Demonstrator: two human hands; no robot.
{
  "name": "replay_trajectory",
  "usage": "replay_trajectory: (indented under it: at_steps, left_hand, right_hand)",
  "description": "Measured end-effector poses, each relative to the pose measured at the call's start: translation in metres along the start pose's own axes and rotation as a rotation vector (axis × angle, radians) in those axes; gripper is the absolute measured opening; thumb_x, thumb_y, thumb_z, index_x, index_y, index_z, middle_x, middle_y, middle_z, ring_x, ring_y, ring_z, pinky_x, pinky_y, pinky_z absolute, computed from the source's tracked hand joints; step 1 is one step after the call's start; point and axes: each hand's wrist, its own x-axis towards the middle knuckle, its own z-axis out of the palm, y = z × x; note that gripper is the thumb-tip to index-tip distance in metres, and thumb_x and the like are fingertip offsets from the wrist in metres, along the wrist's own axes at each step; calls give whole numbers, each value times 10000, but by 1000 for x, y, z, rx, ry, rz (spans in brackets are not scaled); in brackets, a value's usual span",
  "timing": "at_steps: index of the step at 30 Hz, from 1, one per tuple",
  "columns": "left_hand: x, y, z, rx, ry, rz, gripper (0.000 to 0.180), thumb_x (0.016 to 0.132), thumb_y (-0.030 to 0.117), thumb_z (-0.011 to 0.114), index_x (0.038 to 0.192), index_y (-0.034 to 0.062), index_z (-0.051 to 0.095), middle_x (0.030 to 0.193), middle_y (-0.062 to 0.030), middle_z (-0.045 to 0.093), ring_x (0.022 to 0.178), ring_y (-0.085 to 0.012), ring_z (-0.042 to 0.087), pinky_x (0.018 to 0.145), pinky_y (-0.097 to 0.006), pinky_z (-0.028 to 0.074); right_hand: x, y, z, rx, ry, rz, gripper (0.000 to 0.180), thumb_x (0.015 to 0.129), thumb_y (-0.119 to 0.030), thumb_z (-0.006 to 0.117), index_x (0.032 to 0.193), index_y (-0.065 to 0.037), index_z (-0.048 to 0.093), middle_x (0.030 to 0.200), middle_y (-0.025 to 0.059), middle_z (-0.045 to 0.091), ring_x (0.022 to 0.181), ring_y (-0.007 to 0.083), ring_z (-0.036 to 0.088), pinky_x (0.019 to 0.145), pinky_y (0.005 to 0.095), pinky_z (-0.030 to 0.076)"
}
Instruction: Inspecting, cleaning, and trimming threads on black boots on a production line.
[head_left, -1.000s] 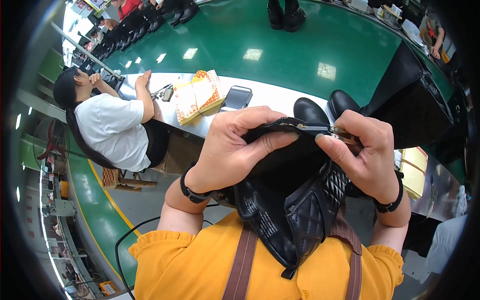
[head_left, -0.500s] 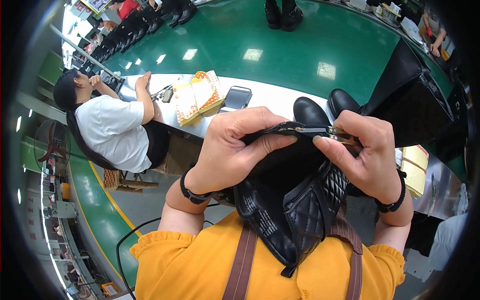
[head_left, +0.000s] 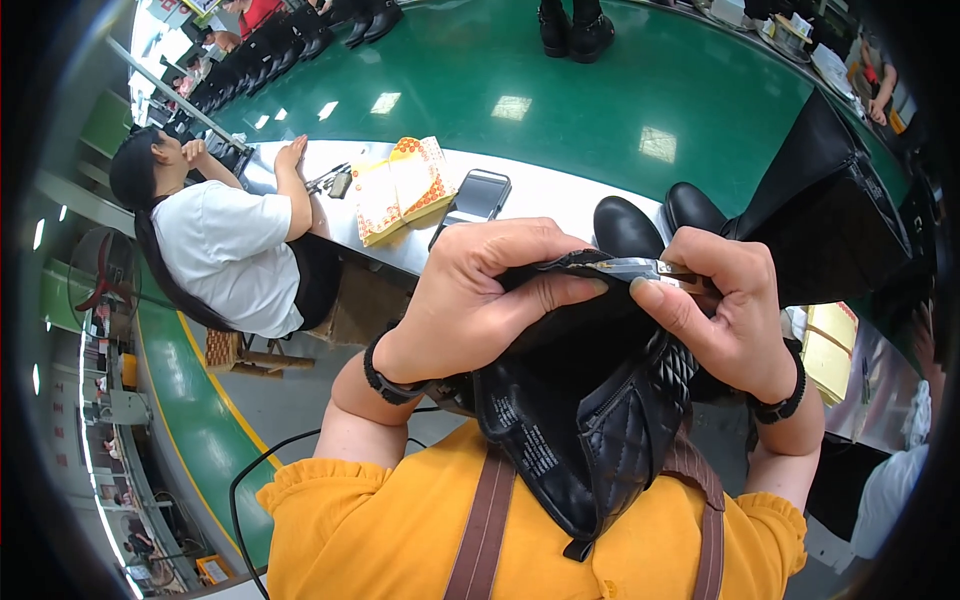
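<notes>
A black boot with a quilted panel (head_left: 629,425) hangs open-topped against my chest, its lining with small print showing. My left hand (head_left: 487,290) pinches the upper edge of the boot between thumb and fingers. Thread snips (head_left: 640,268) lie in my right hand (head_left: 727,310), squeezed between thumb and forefinger. The blades of the snips point left and touch the boot's edge near my left thumb tip. Whether a thread lies between the blades is too small to tell.
Beyond my hands a metal bench (head_left: 545,190) carries a bundle of printed yellow paper (head_left: 405,190), a phone-like device (head_left: 478,197) and black boots (head_left: 628,228). A tall black boot (head_left: 820,200) leans at right. A co-worker (head_left: 215,240) in white sits at left.
The blades of the snips, slightly apart before, are now pressed together. Both hands have stayed at the boot's edge, and the view has shifted slightly.
</notes>
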Motion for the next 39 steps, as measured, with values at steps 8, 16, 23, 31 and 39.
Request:
replay_trajectory:
  at_steps: [8,16,23,31,39]
  left_hand:
    - [0,-5,8,28,-152,41,199,780,-61,689,974,-25,661,819,-102,651,719,-174,601,674,-255,465]
    - [1,1,4,-75,-17,-129,143,790,-20,719,927,-14,678,823,-23,639,758,-86,566,682,-218,438]
    - [1,-2,7,-15,9,-27,139,791,-28,713,925,-21,679,824,-34,646,749,-97,577,679,-221,443]
    - [1,0,9,68,14,48,150,766,-40,722,909,-25,683,796,-48,649,737,-111,587,681,-226,449]
    - [-1,-1,10,59,6,56,148,771,-29,726,913,-30,686,821,-70,667,752,-130,605,694,-238,462]
  right_hand:
    - [5,1,0,280,-251,113,332,848,-241,717,701,12,561,544,-10,345,517,44,294,450,261,234]
    - [-6,-2,-10,-20,-2,61,339,814,-227,748,683,-1,533,521,26,378,468,69,334,426,251,267]
    - [-10,-2,-7,-184,59,-38,336,772,-213,769,662,-13,523,506,94,414,410,169,383,416,270,302]
    - [-10,-5,-7,-162,49,-15,346,778,-221,762,649,-14,517,504,91,426,409,157,393,411,270,298]
    - [-10,-5,-6,-116,31,0,351,789,-221,755,644,-16,511,502,71,415,415,124,386,406,260,285]
